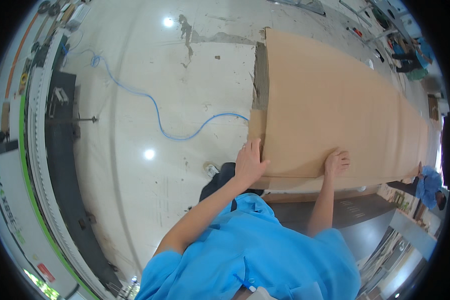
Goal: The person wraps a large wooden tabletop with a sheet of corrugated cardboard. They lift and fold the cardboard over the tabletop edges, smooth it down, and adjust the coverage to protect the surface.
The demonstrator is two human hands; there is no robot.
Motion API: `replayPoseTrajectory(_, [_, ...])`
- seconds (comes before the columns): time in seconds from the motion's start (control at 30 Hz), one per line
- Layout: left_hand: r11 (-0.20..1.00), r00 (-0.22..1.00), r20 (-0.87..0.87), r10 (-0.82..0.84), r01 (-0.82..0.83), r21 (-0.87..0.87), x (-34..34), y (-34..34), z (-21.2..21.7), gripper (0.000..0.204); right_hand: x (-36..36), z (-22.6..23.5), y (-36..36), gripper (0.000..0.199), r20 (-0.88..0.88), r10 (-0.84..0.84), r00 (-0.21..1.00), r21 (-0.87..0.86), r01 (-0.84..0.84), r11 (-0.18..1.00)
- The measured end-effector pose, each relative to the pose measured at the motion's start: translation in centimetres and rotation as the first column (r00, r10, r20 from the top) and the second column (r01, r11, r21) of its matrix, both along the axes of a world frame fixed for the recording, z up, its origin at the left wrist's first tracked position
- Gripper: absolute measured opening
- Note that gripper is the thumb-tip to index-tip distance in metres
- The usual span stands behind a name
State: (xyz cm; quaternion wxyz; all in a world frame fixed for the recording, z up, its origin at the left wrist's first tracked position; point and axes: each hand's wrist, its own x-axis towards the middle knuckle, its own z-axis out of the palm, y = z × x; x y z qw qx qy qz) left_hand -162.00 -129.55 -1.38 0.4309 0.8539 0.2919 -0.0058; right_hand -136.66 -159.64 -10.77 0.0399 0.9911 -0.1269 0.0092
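A long sheet of brown cardboard (330, 105) covers a long stack or package that runs away to the right. My left hand (250, 162) is at its near left corner, the fingers along a narrow cardboard flap (257, 125) and the thumb against the sheet's edge. Further right, my right hand (337, 162) rests on top of the sheet near its front edge, fingers curled in with nothing visible in them. Dark ridged edges (261, 75) of the layers beneath show on the left side.
A blue hose (157, 112) winds over the pale floor to the package. A long machine with a green stripe (27, 165) stands at left. One co-worker in blue (427, 187) is at the package's far right end; others are behind. A dark panel (330, 212) lies below the package.
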Motion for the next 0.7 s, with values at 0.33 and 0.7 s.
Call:
replayPoseTrajectory(0.33, [0.95,0.971,-0.176,-0.164,0.108,-0.292,1.2,29.2,-11.7,0.064,-0.9,-0.1,4.1,0.067,0.102,-0.196,0.975,0.111,0.184,0.977])
replayPoseTrajectory(0.7, [0.438,0.555,-0.554,0.621,-0.831,-0.343,-4.9,66.8,-16.7,0.024,12.4,2.3,29.0,0.078,0.019,-0.43,0.902,0.029,0.43,0.903])
